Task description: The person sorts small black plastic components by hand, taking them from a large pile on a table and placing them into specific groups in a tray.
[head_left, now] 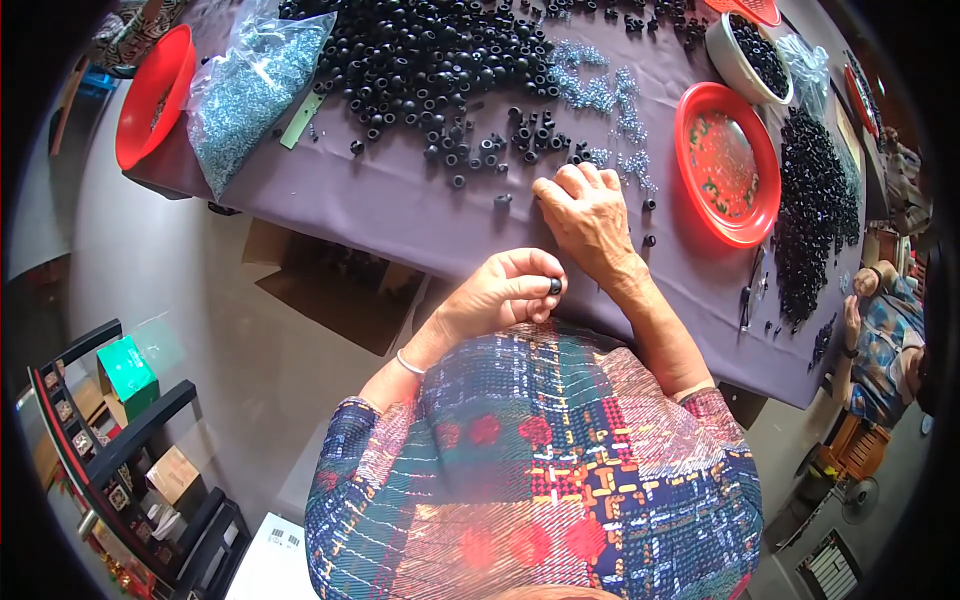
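Observation:
My left hand [500,292] is just off the table's near edge, with a small black round cap [555,286] pinched between thumb and forefinger. On the tabletop, my right hand [585,215] rests with its fingers curled down and pressed together. Whatever its fingertips hold, if anything, is hidden beneath them. Just beyond that hand lie scattered small clear bluish pieces [630,120]. A few loose black caps [503,202] sit to its left, and a large heap of the same black caps [420,60] spreads over the far middle of the table.
A clear bag of bluish pieces [255,100] stands at the left beside a red bowl [170,75]. To the right are a red basin [690,180], a white bowl of black parts [722,50], a dark pile [815,210] and eyeglasses [747,300]. Another person [890,320] sits far right.

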The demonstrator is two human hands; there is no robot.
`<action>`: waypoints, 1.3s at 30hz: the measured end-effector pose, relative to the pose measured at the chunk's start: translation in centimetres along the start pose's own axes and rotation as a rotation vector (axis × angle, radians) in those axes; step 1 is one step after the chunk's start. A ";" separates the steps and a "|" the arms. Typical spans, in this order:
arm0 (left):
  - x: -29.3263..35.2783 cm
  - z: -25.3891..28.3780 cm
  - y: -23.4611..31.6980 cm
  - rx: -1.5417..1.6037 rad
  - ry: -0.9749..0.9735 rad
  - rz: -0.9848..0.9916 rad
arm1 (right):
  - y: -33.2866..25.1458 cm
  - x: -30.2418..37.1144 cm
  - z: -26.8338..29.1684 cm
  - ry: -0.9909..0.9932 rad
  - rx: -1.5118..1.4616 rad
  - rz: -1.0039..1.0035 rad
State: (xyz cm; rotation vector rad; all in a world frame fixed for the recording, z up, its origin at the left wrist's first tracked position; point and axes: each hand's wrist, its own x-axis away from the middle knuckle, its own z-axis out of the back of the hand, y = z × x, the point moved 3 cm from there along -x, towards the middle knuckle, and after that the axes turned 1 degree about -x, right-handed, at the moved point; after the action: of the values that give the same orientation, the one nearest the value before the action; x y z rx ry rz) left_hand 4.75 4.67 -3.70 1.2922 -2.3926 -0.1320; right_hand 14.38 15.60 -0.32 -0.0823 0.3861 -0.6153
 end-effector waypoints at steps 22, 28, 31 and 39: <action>-1.4 -3.5 1.4 -0.019 0.025 -0.012 | -1.2 6.4 7.9 0.192 -1.214 -0.565; -1.6 -3.6 0.4 0.062 0.030 0.006 | -1.1 7.2 8.0 0.186 -1.064 -0.587; -1.7 -3.7 0.2 0.057 0.045 0.006 | -1.0 7.3 7.9 0.215 -1.099 -0.553; -1.6 -4.3 0.0 0.002 0.130 -0.010 | -1.6 6.8 8.5 0.338 -0.712 -0.301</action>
State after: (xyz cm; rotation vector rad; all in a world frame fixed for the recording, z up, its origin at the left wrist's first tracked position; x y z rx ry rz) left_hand 7.27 6.47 -0.30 1.2741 -2.2772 -0.0468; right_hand 21.82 9.99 5.61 -0.7342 0.9213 -0.7663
